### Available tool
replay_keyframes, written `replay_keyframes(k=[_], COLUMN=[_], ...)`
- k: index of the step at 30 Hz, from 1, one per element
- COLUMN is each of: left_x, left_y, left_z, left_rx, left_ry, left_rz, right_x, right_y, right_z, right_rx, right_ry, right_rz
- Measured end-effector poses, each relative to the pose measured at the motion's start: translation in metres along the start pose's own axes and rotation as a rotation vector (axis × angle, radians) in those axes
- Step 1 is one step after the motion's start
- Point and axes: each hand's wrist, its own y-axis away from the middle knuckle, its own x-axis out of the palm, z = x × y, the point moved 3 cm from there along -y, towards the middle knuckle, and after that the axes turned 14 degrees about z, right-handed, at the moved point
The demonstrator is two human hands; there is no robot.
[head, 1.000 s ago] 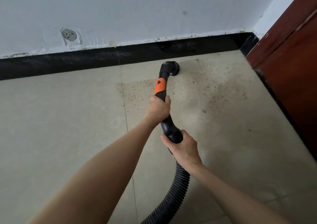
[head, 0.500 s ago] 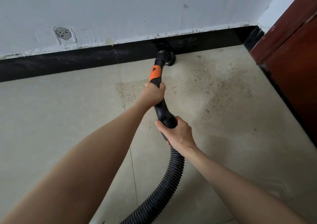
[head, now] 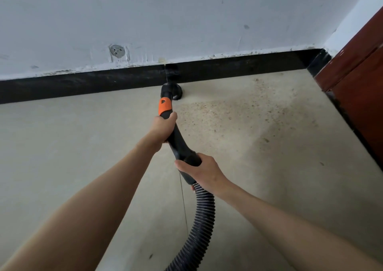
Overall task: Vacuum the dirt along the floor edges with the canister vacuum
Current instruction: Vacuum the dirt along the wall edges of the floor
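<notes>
The black vacuum handle (head: 179, 146) has an orange collar (head: 164, 106) and ends in a round black nozzle (head: 173, 92) pressed to the floor right against the black baseboard (head: 83, 86). My left hand (head: 163, 128) grips the handle just below the orange collar. My right hand (head: 202, 170) grips the lower end where the ribbed black hose (head: 199, 225) joins and runs down out of view. Brown speckled dirt (head: 232, 113) lies on the beige floor to the right of the nozzle, spreading toward the corner. The canister is out of view.
A white wall (head: 186, 22) with a patched round hole (head: 116, 51) rises above the baseboard. A dark red wooden door or cabinet (head: 356, 80) closes off the right side, meeting the wall at the corner. A tile joint (head: 184, 204) runs under the hose.
The nozzle has moved forward from the open floor to the baseboard, and both hands have pushed forward with it. The dirt patch left of the nozzle's path is gone from the floor.
</notes>
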Motion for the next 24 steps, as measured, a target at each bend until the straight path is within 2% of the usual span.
replay_keyframes(k=[9, 14, 17, 20, 24], left_x=[0.030, 0.067, 0.086, 0.093, 0.082], left_y=[0.001, -0.004, -0.005, -0.004, -0.003], left_z=[-0.008, -0.013, -0.011, -0.008, -0.002], left_rx=[0.022, 0.026, 0.028, 0.043, 0.048], left_ry=[-0.084, -0.192, -0.246, -0.252, -0.220], left_rz=[0.055, 0.105, 0.082, 0.036, 0.015], right_x=[-0.016, -0.041, -0.042, -0.039, -0.028], right_y=[0.019, 0.028, 0.034, 0.035, 0.030], right_z=[-0.009, -0.024, -0.034, -0.033, -0.018], right_rx=[0.006, 0.099, 0.125, 0.087, 0.006], right_ry=[0.106, 0.168, 0.139, 0.162, 0.328], right_rz=[-0.102, -0.117, -0.148, -0.180, -0.206])
